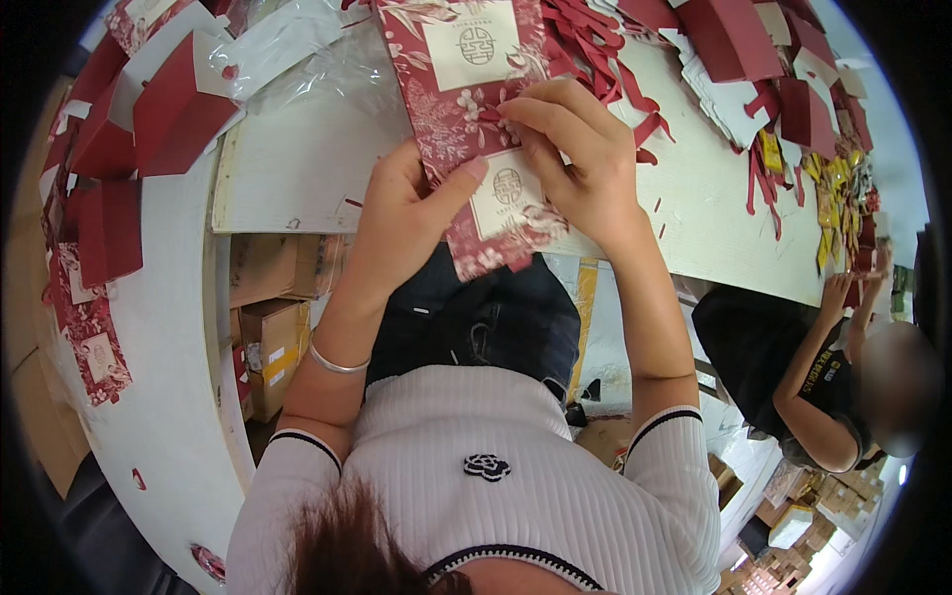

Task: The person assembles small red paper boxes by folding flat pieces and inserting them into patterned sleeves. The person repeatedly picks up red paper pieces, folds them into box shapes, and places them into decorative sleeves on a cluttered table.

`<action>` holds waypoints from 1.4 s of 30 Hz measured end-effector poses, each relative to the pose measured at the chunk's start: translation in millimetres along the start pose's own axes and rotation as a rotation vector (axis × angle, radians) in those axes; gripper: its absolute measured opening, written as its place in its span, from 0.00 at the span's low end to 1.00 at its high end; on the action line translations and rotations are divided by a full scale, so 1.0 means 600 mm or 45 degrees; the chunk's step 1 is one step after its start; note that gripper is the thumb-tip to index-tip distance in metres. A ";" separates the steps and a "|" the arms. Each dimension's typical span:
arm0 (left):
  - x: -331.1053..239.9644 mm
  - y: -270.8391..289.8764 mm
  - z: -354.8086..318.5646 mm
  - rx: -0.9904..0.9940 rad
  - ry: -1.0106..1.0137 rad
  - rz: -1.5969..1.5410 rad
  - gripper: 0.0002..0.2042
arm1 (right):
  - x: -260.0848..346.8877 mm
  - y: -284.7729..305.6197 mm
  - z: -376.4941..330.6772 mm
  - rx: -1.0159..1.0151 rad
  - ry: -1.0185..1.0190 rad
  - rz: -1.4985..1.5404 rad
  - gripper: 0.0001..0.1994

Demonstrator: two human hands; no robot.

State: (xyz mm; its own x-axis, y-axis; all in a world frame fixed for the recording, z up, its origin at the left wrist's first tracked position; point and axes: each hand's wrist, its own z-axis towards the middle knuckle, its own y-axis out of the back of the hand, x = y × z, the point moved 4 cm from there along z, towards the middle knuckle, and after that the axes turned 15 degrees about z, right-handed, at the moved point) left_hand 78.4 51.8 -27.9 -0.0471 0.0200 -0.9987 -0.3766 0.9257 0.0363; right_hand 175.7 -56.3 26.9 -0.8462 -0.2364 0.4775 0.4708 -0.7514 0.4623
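A long red card sleeve (436,129) with pale flowers and two cream panels is held up over the table's front edge. My left hand (409,213) grips its left edge, thumb lying on the front and fingers behind. At the middle of the sleeve, between the panels, my right hand (580,149) pinches a short red ribbon (490,115) between thumb and fingertips. The right hand's other fingers are curled, and its palm side partly covers the sleeve's right edge. Whatever is behind the sleeve is hidden.
Loose red ribbons (585,35) lie beyond my right hand. Clear plastic wrap (322,84) and folded red boxes (183,104) are at the left. More red boxes (729,40) and yellow packets (838,203) sit at the right, where a co-worker's arm (818,367) reaches in. Cartons (273,342) stand under the white table (283,188).
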 end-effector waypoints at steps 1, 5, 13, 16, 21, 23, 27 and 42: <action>-0.001 -0.003 -0.002 0.010 0.012 0.009 0.10 | -0.001 -0.001 0.001 0.024 0.014 -0.020 0.10; -0.014 -0.002 -0.008 -0.075 -0.074 -0.036 0.10 | 0.000 -0.001 -0.002 0.114 0.013 -0.004 0.10; -0.035 -0.007 -0.022 -0.025 -0.101 -0.143 0.10 | 0.013 0.003 0.007 0.145 -0.080 0.109 0.10; -0.040 -0.008 -0.025 0.010 -0.098 -0.141 0.10 | 0.019 0.004 0.007 0.160 -0.062 0.044 0.10; -0.036 -0.007 -0.031 0.027 0.005 -0.312 0.09 | 0.055 0.007 0.021 0.382 -0.011 -0.136 0.11; -0.039 -0.009 -0.032 0.041 0.002 -0.358 0.09 | 0.045 0.009 0.017 0.346 -0.023 -0.091 0.10; -0.037 -0.009 -0.030 0.092 -0.005 -0.256 0.11 | 0.061 0.000 0.023 0.390 0.131 -0.221 0.09; -0.006 0.006 -0.015 -0.082 -0.091 -0.199 0.09 | 0.022 0.001 0.054 0.573 -0.655 0.394 0.04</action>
State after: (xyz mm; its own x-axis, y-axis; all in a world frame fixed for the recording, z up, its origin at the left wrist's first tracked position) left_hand 69.1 52.0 -23.9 0.0820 -0.0935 -0.9922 -0.4325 0.8936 -0.1200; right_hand 172.8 -40.0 57.8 -0.4870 0.0050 0.8734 0.8184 -0.3467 0.4583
